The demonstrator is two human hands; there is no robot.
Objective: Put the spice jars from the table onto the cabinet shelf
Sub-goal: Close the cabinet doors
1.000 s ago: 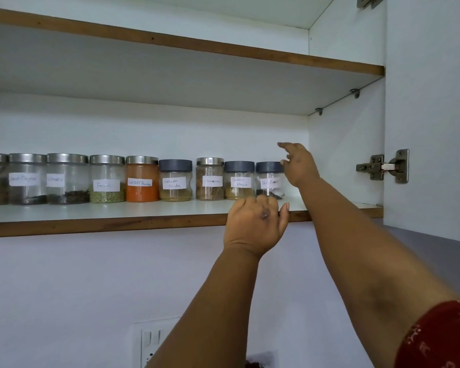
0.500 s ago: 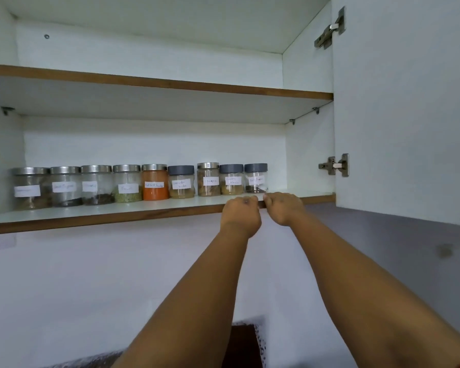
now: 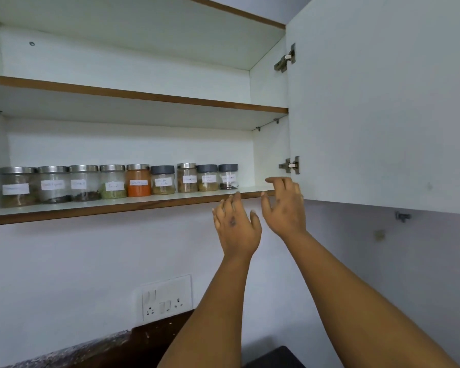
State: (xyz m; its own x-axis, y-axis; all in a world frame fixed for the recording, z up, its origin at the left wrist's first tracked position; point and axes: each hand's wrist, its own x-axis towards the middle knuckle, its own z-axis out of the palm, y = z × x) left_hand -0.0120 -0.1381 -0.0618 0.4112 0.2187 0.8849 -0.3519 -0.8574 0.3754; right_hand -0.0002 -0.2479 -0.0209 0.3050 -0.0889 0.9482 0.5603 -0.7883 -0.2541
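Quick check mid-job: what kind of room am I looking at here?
Most likely a home kitchen. A wall cabinet with its door open holds a row of labelled spice jars on the lower shelf, and a switch-and-socket plate sits on the wall just above a dark countertop.

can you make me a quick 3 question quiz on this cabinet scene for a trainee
1. True or false: the left hand holds a jar.
2. How many jars stand on the lower shelf?
A) six B) nine C) twelve
3. Fill in: the orange jar has a ____ lid.

Key:
1. False. Both it and the right hand are empty, fingers spread, in front of the shelf edge.
2. B, nine, in one row.
3. Silver; three jars further right, like the end jar, have dark grey lids.
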